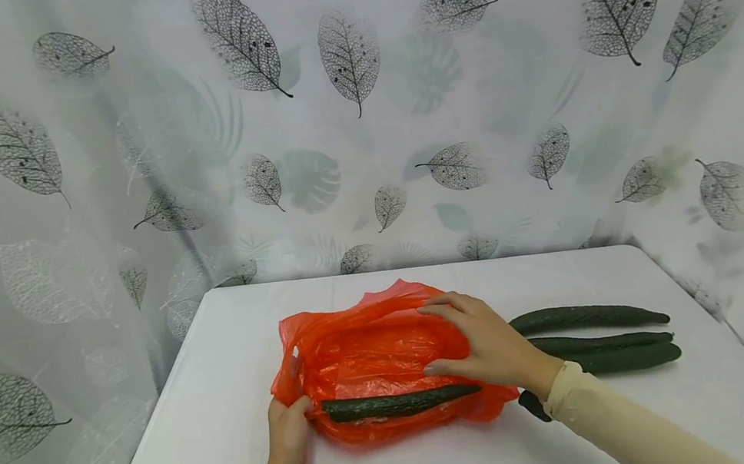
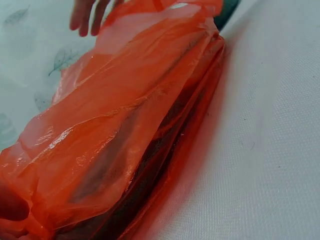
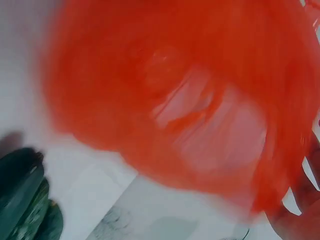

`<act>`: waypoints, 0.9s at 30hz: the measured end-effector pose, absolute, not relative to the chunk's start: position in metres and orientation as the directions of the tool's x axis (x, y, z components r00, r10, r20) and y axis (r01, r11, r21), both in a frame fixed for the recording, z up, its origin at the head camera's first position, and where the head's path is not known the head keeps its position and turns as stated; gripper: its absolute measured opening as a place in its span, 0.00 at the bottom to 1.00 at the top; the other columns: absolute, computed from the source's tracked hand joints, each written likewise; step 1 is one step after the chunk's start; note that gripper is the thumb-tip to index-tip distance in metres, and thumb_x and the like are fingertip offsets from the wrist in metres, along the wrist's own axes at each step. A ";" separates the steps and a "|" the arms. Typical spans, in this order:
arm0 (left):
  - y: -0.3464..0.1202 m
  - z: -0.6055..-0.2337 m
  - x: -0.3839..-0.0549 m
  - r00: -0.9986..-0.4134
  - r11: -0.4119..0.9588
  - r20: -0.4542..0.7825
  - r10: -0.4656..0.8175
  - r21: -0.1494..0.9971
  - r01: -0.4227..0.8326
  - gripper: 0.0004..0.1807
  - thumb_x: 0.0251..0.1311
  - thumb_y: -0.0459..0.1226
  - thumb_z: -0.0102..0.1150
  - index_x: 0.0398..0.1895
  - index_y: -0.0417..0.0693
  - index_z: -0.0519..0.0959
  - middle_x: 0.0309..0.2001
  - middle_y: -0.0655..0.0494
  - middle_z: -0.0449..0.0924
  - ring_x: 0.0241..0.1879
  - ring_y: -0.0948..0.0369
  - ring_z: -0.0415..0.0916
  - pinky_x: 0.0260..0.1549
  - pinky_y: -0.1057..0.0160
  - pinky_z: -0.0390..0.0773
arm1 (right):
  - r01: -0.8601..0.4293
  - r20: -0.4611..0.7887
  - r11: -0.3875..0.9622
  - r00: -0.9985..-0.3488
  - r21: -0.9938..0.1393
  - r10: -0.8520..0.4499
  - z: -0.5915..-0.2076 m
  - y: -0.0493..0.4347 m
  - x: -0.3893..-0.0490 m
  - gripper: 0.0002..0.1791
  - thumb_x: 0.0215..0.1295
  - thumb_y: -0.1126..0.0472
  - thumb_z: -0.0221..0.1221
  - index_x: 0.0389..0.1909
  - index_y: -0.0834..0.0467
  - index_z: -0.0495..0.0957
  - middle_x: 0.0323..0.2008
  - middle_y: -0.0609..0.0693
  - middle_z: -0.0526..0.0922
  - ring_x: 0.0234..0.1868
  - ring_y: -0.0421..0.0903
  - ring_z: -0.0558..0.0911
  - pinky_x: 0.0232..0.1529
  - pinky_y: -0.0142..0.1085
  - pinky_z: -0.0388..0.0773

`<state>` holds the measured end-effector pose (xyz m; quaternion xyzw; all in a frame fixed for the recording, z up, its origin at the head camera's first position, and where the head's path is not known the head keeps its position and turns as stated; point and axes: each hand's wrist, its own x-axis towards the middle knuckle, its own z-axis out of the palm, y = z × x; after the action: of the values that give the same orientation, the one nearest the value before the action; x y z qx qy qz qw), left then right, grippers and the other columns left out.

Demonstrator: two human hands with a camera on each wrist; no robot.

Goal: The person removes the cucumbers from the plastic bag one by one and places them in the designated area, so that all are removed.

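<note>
A red plastic bag [image 1: 386,346] lies with its mouth spread apart on the white table. Inside it, along the near side, lies a dark green cucumber [image 1: 400,404]; through the film it shows as a dark shape in the left wrist view. My left hand [image 1: 288,432] pinches the bag's left edge between thumb and fingers. At the bag's right side is my right hand [image 1: 486,338], its fingers spread and slightly bent over the opening, with nothing held. The bag [image 3: 165,100] is blurred and fills much of the right wrist view.
Three more cucumbers [image 1: 587,316] lie side by side on the table [image 1: 646,423], right of the bag and beyond my right wrist. Behind the table hangs a pale curtain [image 1: 362,148] printed with leaves.
</note>
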<state>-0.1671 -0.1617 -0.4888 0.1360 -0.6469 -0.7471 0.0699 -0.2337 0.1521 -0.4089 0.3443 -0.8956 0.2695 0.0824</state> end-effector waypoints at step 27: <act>-0.164 -0.488 -0.163 -0.961 -0.139 -0.098 -0.260 0.988 -0.063 0.41 0.51 0.21 0.38 0.75 0.26 0.52 0.69 0.37 0.61 0.62 0.48 0.59 0.54 0.73 0.65 | -0.167 0.032 0.182 -0.815 -0.969 -0.579 -0.420 0.090 -0.226 0.37 0.65 0.52 0.68 0.73 0.51 0.65 0.62 0.50 0.76 0.64 0.57 0.74 0.62 0.47 0.75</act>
<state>-0.1629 -0.1636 -0.4880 0.1238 -0.6526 -0.7446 0.0663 -0.2260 0.0899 -0.4202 0.2491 -0.7488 0.5888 -0.1747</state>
